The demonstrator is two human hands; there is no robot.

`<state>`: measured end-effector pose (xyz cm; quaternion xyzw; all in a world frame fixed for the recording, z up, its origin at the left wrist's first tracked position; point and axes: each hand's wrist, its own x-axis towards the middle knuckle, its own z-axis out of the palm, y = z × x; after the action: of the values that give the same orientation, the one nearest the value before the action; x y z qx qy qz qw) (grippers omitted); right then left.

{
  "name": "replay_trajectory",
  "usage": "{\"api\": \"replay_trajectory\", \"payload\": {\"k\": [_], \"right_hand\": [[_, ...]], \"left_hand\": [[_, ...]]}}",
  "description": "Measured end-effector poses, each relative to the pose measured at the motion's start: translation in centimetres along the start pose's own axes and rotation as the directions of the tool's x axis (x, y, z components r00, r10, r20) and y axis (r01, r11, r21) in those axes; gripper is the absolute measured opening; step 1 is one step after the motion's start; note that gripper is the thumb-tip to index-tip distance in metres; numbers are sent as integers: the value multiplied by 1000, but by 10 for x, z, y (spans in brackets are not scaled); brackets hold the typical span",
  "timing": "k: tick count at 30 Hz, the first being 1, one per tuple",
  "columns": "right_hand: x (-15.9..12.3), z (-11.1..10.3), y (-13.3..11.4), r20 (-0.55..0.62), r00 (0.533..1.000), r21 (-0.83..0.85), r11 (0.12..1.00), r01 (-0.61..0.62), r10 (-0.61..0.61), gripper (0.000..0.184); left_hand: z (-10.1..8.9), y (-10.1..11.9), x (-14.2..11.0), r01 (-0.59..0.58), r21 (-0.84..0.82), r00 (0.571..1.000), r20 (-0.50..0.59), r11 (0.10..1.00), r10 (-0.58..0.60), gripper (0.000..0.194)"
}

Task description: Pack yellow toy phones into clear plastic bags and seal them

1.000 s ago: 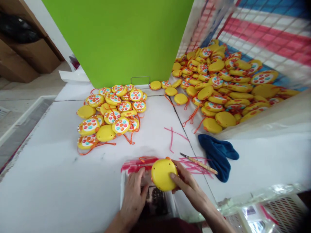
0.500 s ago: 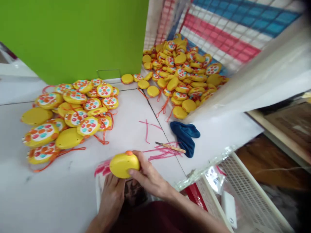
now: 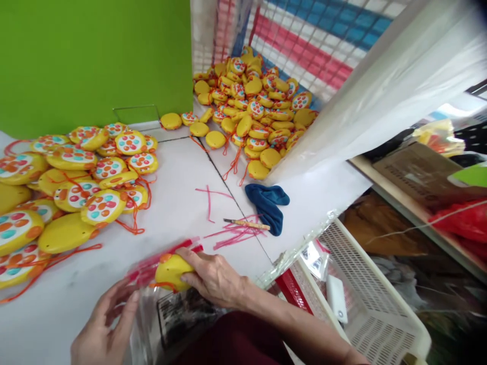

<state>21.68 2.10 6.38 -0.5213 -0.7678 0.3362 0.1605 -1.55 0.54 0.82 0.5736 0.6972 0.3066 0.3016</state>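
My right hand point(image 3: 213, 276) grips a yellow oval toy point(image 3: 173, 272), its plain back facing up, with an orange cord hanging at its lower edge. The toy is over the mouth of a clear plastic bag point(image 3: 146, 319) that has a pink-red strip along its top and dark print. At the bag's left side, my left hand point(image 3: 108, 324) has its fingers curled and its thumb up, apparently on the film; the exact contact is hard to see. On the left, similar toys point(image 3: 102, 208) lie heaped, several showing white faces with coloured bubbles and orange cords.
A large pile of the same toys point(image 3: 247, 109) fills the back corner by a striped mesh wall. Pink strips point(image 3: 236, 238), a wooden-handled tool point(image 3: 247, 223) and a dark blue cloth point(image 3: 268, 203) lie on the white table point(image 3: 178, 203). Below its right edge is a cream basket point(image 3: 395, 304).
The view has swung to the right. My right hand has tilted the toy over the bag. From close beside the toy, my left hand has moved left to the bag's edge, which now stands up.
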Motion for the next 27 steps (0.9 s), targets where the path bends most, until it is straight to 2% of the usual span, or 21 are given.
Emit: {"api": "replay_trajectory", "payload": {"k": [2,4,8,11,15,17,20,22,24,27], "right_hand": [[-1,0,-1,-3,1000,-20,1000,20,-20,47],[-2,0,1,1,999,-46,998,46,-46,47],[-5,-6,4,23,999,-5,999,37,-37,44],[-2,-15,7,130,990,28,999,45,-48,39],[8,-18,8,372,908,-6,977,212,-195,40],[11,-13,7,410,890,-114,957,267,-200,45],[10,-2,5,348,925,-273,928,254,-151,45],[9,3,2,307,943,-311,922,230,-131,40],[8,6,-1,291,949,-320,922,219,-125,34],[11,7,-7,236,961,-320,923,215,-142,25]], "left_hand": [[4,-1,5,201,-128,972,151,971,-181,49],[11,2,9,278,-211,949,213,937,-233,51],[19,22,10,242,-333,960,219,911,-175,44],[22,38,7,194,-352,964,240,916,-112,35],[25,42,4,114,-342,971,236,933,-32,29],[21,40,2,110,-324,974,223,940,-37,27],[6,34,-1,114,-284,989,120,952,-83,29],[-5,32,-2,146,-288,989,72,946,-131,34],[-10,32,-1,200,-307,976,145,930,-162,35],[-4,37,2,236,-325,933,341,916,-120,30]]}}
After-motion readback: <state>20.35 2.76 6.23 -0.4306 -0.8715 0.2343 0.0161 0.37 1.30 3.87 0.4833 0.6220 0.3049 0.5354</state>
